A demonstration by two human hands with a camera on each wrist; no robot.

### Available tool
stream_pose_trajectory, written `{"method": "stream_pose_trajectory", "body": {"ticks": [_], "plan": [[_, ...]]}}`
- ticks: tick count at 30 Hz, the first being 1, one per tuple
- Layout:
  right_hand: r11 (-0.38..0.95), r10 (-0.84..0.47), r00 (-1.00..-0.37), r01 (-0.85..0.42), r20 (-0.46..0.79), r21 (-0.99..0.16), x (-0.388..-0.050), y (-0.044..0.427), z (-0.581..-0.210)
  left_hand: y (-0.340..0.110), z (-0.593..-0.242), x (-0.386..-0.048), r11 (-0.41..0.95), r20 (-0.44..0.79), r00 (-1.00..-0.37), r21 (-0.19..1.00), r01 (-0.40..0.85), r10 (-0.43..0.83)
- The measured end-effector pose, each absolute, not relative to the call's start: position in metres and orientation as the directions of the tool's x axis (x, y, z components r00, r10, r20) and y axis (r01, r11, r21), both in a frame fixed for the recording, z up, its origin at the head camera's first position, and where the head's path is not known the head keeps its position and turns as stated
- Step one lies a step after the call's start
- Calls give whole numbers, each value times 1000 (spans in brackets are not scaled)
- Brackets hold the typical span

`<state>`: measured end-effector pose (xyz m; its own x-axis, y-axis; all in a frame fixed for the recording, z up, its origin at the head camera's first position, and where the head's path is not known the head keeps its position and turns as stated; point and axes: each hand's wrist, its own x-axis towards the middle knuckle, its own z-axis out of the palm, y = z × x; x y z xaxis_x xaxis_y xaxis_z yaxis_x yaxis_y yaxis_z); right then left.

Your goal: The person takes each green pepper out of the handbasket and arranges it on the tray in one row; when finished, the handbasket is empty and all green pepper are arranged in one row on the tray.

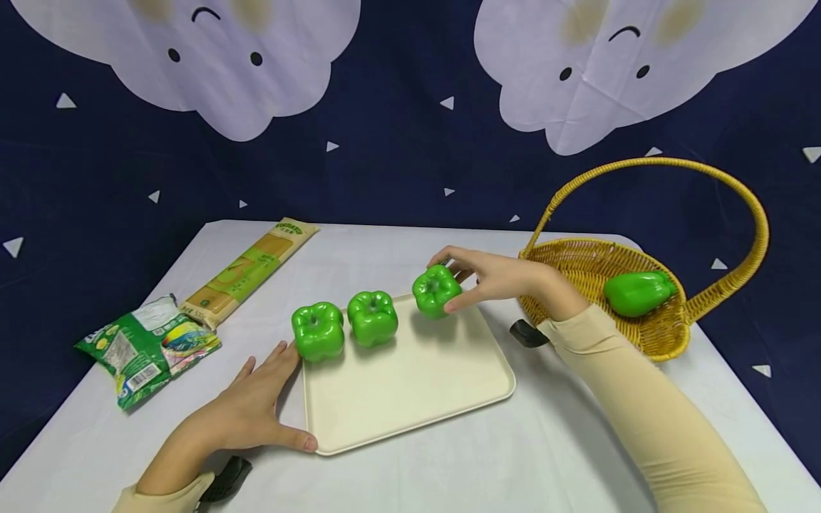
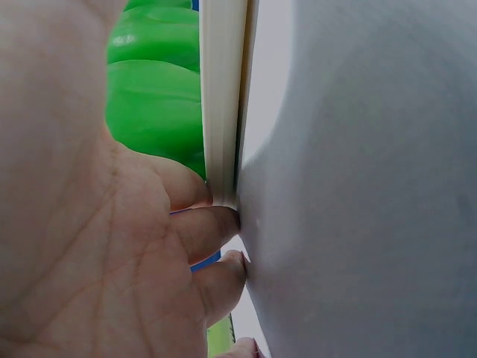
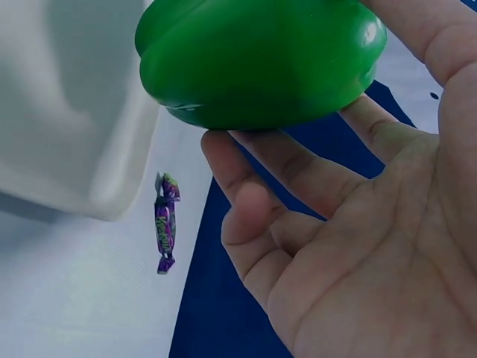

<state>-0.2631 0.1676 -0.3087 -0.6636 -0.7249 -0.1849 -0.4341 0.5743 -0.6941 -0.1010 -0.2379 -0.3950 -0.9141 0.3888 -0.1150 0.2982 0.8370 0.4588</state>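
Pinching a glossy green bell pepper (image 1: pixel 436 292), right hand (image 1: pixel 499 276)!
Slick-looking, it could slip onto the cream rectangular tray (image 1: pixel 410 388) below.

Glossy peppers (image 1: pixel 373 320) (smooth, plastic-looking), matt tray (image 1: pixel 410 392).

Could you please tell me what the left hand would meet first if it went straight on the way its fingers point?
Probably the leftmost green pepper, at the edge of the tray; the left hand is so close that contact is hard to judge.
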Motion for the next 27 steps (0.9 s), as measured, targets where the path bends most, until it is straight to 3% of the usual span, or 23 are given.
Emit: {"method": "stream_pose_trajectory", "body": {"ticks": [27], "plan": [[508, -750, -623, -329, -221, -796, -271, 154, -327, -238, -396, -101, 839, -121, -914, 458, 295, 388]]}}
